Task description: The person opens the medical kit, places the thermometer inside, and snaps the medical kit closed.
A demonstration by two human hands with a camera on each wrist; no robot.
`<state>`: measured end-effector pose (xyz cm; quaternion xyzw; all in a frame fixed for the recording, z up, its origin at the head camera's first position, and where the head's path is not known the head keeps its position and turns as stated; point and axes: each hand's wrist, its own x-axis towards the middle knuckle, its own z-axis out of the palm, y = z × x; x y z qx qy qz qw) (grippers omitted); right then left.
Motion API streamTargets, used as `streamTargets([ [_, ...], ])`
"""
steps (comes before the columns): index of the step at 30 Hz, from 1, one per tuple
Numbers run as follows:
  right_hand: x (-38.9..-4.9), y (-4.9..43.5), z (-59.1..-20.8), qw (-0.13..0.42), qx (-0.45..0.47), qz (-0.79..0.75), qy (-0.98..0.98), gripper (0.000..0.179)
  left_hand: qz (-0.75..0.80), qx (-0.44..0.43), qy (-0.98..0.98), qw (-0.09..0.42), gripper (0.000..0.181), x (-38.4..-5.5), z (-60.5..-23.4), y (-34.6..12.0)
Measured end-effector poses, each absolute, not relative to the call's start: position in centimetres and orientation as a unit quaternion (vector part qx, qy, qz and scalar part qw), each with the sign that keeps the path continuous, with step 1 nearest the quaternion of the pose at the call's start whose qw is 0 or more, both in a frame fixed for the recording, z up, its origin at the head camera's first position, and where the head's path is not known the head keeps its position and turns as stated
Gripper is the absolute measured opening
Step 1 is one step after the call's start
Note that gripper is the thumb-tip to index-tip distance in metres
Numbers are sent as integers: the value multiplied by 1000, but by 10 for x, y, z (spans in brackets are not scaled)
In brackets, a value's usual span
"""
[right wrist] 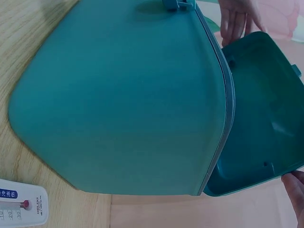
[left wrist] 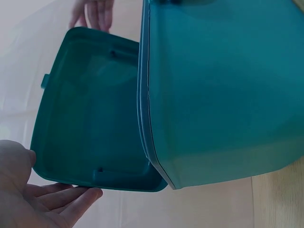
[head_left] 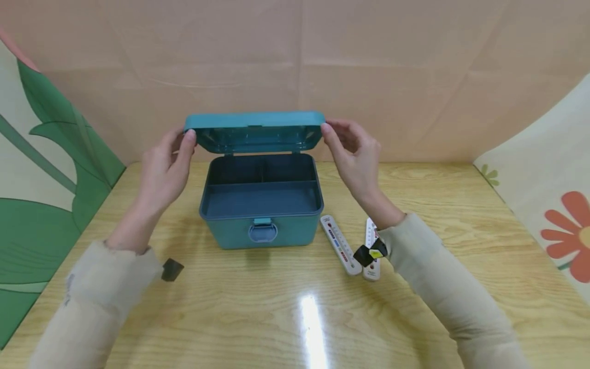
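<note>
A teal storage box [head_left: 295, 231] stands on the table with its hinged lid [head_left: 255, 121] raised and tilted back. Its navy inside [head_left: 262, 197] is split by dividers into one wide front compartment and two smaller rear ones, with nothing seen in them. My left hand [head_left: 165, 168] holds the lid's left corner between thumb and fingers. At the opposite corner my right hand [head_left: 358, 160] pinches the lid, thumb at the front edge. Below the right forearm lie two white thermometers [head_left: 340, 245], the second thermometer [head_left: 371, 271] partly hidden by the wrist. An unfastened blue clasp [head_left: 262, 232] is on the box front.
The wood-grain table [head_left: 239, 318] ends at a pale pink backdrop [head_left: 415, 77] close behind the lid. Panels stand at both sides, one with green leaves [head_left: 41, 220], one with a red flower [head_left: 569, 230]. A small black piece [head_left: 172, 270] shows beside the left cuff.
</note>
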<state>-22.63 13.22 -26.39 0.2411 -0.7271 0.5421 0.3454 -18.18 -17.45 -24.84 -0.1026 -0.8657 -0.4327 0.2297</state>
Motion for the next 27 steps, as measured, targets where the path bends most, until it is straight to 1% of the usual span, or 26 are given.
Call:
streamTargets([
  [7, -230, 132, -263, 352, 235, 534, -732, 21, -445, -93, -862, 226, 51, -186, -247, -173],
  [14, -234, 132, -262, 347, 234, 526, -741, 24, -466, -88, -857, 199, 53, -191, -245, -172],
  [21, -239, 134, -263, 337, 259, 482, -766, 28, -467, -83, -857, 203, 52, -196, -243, -172],
  [27, -243, 136, -264, 328, 279, 442, -787, 35, -461, -83, -859, 207, 51, -201, -244, -174],
])
